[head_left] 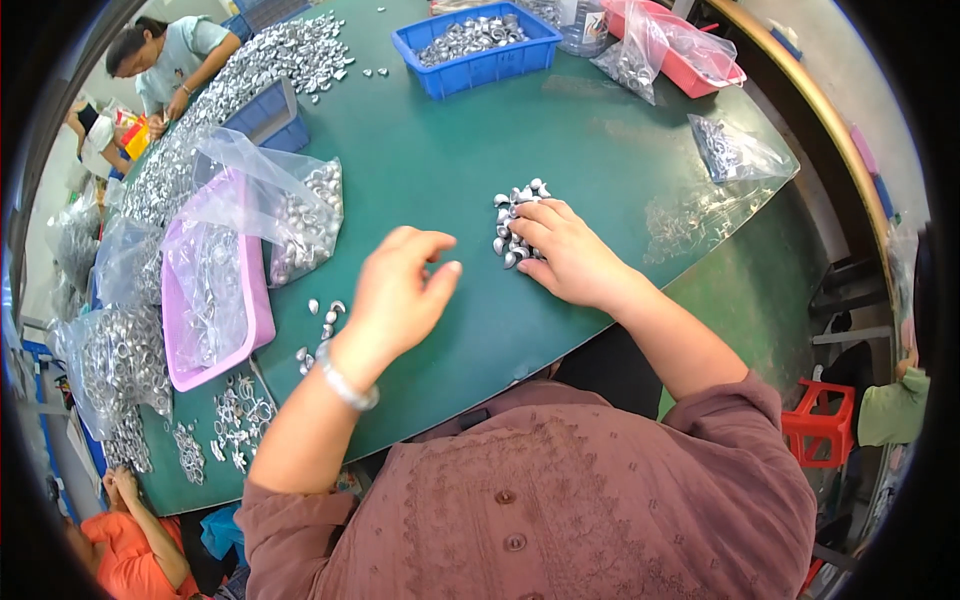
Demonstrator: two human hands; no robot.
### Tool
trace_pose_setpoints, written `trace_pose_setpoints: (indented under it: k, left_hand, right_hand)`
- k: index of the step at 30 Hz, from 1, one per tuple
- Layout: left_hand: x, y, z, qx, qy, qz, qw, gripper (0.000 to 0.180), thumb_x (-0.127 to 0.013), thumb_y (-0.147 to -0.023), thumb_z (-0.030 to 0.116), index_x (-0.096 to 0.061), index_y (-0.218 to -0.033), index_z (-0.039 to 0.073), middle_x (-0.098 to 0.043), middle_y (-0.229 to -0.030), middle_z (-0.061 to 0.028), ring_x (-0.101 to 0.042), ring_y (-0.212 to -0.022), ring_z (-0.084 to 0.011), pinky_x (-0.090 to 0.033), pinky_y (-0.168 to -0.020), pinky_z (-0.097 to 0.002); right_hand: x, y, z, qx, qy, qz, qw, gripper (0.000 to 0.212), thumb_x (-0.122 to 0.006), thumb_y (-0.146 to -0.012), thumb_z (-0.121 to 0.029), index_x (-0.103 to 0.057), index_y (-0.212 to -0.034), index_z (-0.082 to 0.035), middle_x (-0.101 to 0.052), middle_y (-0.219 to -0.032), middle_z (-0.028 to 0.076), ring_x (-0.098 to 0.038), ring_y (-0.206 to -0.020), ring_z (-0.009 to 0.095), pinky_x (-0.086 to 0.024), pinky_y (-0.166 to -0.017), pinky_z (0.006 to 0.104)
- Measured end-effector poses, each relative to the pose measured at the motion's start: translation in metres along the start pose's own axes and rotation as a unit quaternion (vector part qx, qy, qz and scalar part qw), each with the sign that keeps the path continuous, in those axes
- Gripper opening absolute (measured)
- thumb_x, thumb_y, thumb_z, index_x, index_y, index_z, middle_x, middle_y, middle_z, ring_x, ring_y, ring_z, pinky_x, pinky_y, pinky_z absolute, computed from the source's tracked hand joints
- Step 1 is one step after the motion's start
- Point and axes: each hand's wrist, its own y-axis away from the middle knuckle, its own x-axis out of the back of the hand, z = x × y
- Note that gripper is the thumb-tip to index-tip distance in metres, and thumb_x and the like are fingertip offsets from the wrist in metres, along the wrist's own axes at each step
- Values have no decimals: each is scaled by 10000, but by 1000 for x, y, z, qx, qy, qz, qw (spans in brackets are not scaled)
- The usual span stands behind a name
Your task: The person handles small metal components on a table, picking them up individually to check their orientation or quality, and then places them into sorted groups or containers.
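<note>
My right hand (575,255) rests palm down on a small pile of silvery curved metal pieces (503,235), its fingers spread over the pile's right side and hiding part of it. To its left, my left hand (400,290) hovers above the table, thumb apart from the bent fingers, and nothing shows between them. A pale bracelet (345,382) circles that wrist. Just left of the wrist lie several loose metal pieces (328,322) of the same kind, partly covered by my forearm.
The green table (430,160) carries a pink-purple tray (262,315) with plastic bags, a blue bin (487,75), a red bin (720,75) and a large heap of metal pieces (290,55). Other people work at the far left and lower left. A red stool (820,425) stands right.
</note>
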Motion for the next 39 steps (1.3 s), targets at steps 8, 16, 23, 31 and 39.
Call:
trace_pose_setpoints:
  k: [8,16,23,31,39]
  left_hand:
    - [-59,-29,-9,46,-71,-48,995,283,-652,-703,153,-598,-955,36,-532,-819,-95,-539,-704,-225,-442,-652,-313]
    - [-60,-34,-17,26,-36,-89,995,249,-594,-713,21,-603,-961,50,-519,-806,-103,-536,-734,-260,-435,-679,-335]
    - [-53,-33,-26,-28,-68,-70,995,188,-617,-722,44,-591,-908,37,-519,-800,-99,-536,-729,-242,-433,-669,-319]
    - [-29,-22,-18,144,332,-161,918,171,-534,-870,203,-567,-875,35,-554,-748,-14,-501,-669,-94,-409,-604,-214]
    - [-30,-5,-26,247,630,-123,726,101,-560,-841,136,-500,-802,66,-572,-756,-66,-601,-685,-138,-491,-568,-208]
  right_hand:
    - [-7,9,-1,1,-103,42,994,324,-628,-690,-76,-566,-999,-7,-493,-1096,145,-444,-1060,313,-359,-919,387]
    - [-9,7,8,15,-88,107,990,225,-568,-723,-5,-572,-946,-33,-523,-1067,121,-475,-1011,304,-375,-881,389]
    - [-8,0,6,8,-97,133,986,193,-572,-709,-9,-594,-899,-29,-551,-990,101,-503,-943,286,-388,-836,398]
    - [11,-8,-9,-42,-266,84,960,216,-545,-714,35,-597,-909,-41,-566,-885,101,-536,-840,286,-440,-730,359]
    - [10,-5,6,2,-56,-7,998,182,-601,-684,-27,-634,-860,-62,-531,-881,79,-487,-885,270,-403,-763,356]
